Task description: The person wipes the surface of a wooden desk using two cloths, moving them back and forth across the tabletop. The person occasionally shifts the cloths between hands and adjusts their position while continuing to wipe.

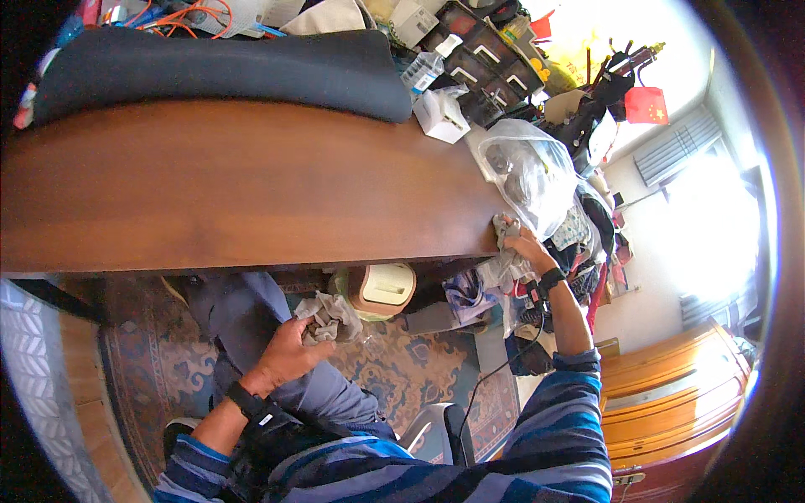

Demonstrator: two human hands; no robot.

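Note:
A crumpled grey cloth is held in my left hand, above my lap and in front of the desk's near edge. My right hand rests at the right front corner of the brown wooden desk, gripping another greyish cloth that touches the desktop. Part of this cloth hangs below my fingers. Right beside that hand lies a clear plastic bag with things inside. Both my wrists wear black straps, and a cable runs down from the right one.
A dark padded cushion lies along the desk's far side. Near it are a white box, a clear bottle and a dark drawer unit. Below the desk stands a pink and cream bin. Clothes and bags pile up at the right.

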